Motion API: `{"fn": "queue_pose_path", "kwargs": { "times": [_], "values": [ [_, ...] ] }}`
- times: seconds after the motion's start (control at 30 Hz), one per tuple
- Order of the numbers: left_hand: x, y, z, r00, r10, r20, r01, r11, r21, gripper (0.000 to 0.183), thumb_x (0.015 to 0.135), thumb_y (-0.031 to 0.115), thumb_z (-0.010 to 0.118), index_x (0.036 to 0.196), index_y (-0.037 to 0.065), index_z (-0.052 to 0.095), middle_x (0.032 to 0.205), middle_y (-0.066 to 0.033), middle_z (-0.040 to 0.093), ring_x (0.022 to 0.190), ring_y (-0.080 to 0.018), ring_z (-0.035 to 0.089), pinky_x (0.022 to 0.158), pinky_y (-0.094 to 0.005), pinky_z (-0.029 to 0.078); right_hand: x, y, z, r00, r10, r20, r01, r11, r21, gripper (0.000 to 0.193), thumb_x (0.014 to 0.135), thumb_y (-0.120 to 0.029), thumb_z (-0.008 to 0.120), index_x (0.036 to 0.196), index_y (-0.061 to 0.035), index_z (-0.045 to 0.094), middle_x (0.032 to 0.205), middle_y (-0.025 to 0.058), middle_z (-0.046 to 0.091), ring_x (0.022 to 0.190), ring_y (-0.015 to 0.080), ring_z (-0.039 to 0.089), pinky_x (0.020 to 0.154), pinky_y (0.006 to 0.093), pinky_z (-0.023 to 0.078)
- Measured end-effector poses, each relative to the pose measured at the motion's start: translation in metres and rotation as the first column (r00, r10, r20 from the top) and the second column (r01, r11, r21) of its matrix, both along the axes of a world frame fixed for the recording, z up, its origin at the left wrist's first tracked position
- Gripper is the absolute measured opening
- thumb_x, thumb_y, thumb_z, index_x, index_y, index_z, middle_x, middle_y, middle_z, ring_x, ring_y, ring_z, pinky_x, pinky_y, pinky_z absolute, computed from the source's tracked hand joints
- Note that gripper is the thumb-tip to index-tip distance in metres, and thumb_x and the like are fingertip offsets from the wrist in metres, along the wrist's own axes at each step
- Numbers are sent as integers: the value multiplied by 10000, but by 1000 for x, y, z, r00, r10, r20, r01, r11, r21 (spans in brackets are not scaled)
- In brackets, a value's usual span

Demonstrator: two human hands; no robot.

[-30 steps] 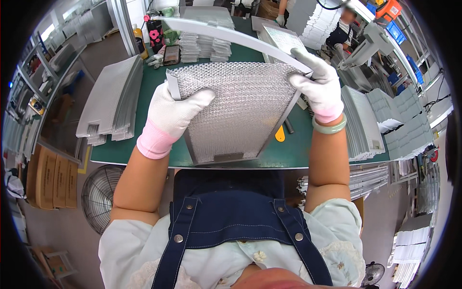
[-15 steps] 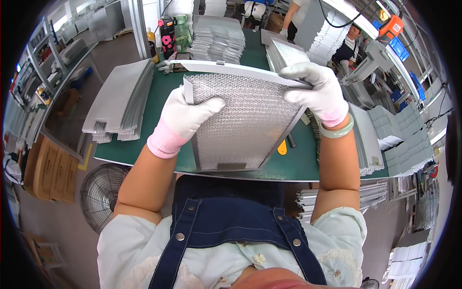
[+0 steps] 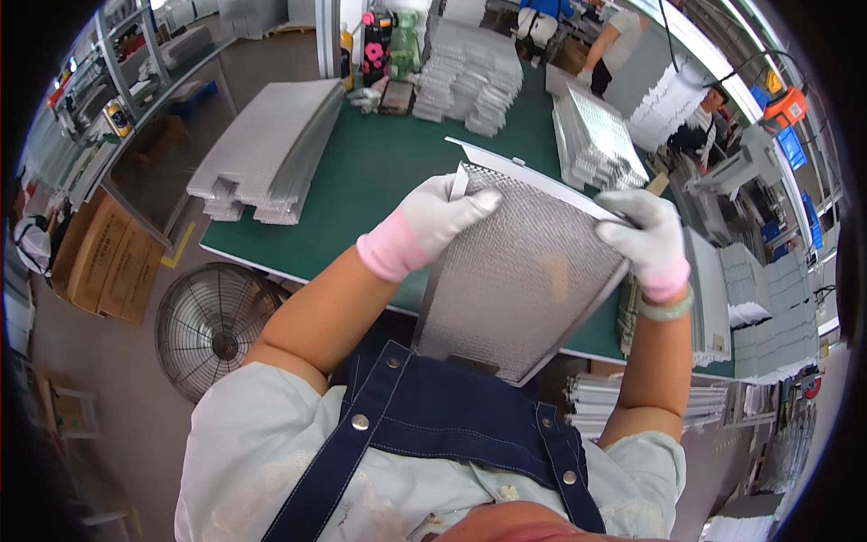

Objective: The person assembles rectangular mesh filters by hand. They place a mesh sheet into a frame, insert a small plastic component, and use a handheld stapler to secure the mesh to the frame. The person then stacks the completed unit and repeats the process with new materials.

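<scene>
A silver metal mesh filter panel with a thin metal frame is held up in front of me, tilted, its lower end close to my apron. My left hand grips the upper left corner, thumb over the mesh. At the upper right corner my right hand pinches the panel and the end of a pale metal edge strip. This strip runs along the panel's top edge. Its left end stands apart from the corner. Both hands wear white gloves with pink cuffs.
Stacked mesh panels lie left, at the back and at the back right of the green table. Bottles stand at the far edge. A floor fan is at lower left. Other people work beyond.
The panel has come closer to my body and tilted, its lower end now over the table's front edge. Both hands keep their grip. My view has shifted left.
</scene>
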State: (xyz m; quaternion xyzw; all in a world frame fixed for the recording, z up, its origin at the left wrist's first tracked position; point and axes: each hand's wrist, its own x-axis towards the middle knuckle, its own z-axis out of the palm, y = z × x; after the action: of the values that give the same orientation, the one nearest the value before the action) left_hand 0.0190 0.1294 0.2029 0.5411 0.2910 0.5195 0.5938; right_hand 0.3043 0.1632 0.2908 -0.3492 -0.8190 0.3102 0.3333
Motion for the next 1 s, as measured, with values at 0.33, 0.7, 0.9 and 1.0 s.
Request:
{"fn": "queue_pose_path", "kwargs": {
  "times": [0.33,0.7,0.9,1.0],
  "values": [
    [34,38,-24,770,636,-38,-589,733,341,549,874,125,707,1346,-71,508,1134,-143,655,1008,-161,634,918,-299,508,25,38,-57,984,-116,-138,70,952,-297,356,805,-44,751,1137,59,673,1058,112,718,957,150,655,918,292,497],
    [50,34,-32,629,777,20,-671,530,518,411,812,48,778,1184,-71,649,1050,-94,704,949,-122,661,847,-254,522,33,30,-67,954,-163,-252,85,952,-294,339,789,-44,771,1104,51,686,1009,109,721,915,148,659,876,288,508],
    [47,30,-27,888,440,133,-460,843,279,536,860,-15,702,1361,-43,512,1076,-58,671,936,-90,627,842,-233,515,41,31,-61,952,-153,-267,74,956,-285,312,782,4,761,1085,42,696,997,99,725,896,140,665,857,273,513],
    [40,29,-27,912,391,124,-410,880,239,504,873,-27,690,1350,-32,529,1075,-40,661,935,-70,613,845,-223,510,44,32,-63,949,-140,-282,56,956,-289,306,783,24,752,1084,40,697,994,99,725,894,139,666,852,269,515]
  ]
}}
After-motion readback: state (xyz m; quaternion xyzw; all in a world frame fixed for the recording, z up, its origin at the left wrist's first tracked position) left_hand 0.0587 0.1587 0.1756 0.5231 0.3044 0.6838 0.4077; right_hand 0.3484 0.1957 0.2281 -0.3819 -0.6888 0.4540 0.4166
